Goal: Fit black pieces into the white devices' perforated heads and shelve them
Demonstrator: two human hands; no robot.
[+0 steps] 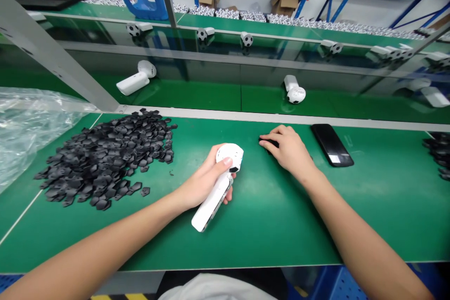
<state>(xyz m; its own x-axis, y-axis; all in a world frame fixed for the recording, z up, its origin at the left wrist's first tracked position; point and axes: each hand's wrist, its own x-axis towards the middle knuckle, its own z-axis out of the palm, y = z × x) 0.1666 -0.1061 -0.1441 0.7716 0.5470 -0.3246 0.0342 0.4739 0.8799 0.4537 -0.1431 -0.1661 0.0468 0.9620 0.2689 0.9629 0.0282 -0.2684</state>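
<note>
My left hand (pixel 207 179) grips a white handheld device (pixel 215 201) with a round head (pixel 230 155) marked in a football pattern, my thumb lying across the neck. My right hand (pixel 286 150) rests on the green work mat (pixel 246 239), its fingertips closed over a small black piece (pixel 267 144) that they mostly hide. A large heap of black pentagon-like patches (pixel 105 157) lies left of both hands. A black smartphone (pixel 331 145) lies face up just beyond my right hand.
Crumpled clear plastic film (pixel 31 136) lies at the left edge, and more black patches (pixel 439 154) sit at the right edge. Beyond a grey rail (pixel 281 119), white devices (pixel 135 77) lie on a lower green surface behind glass. Blue shelving holds cardboard boxes.
</note>
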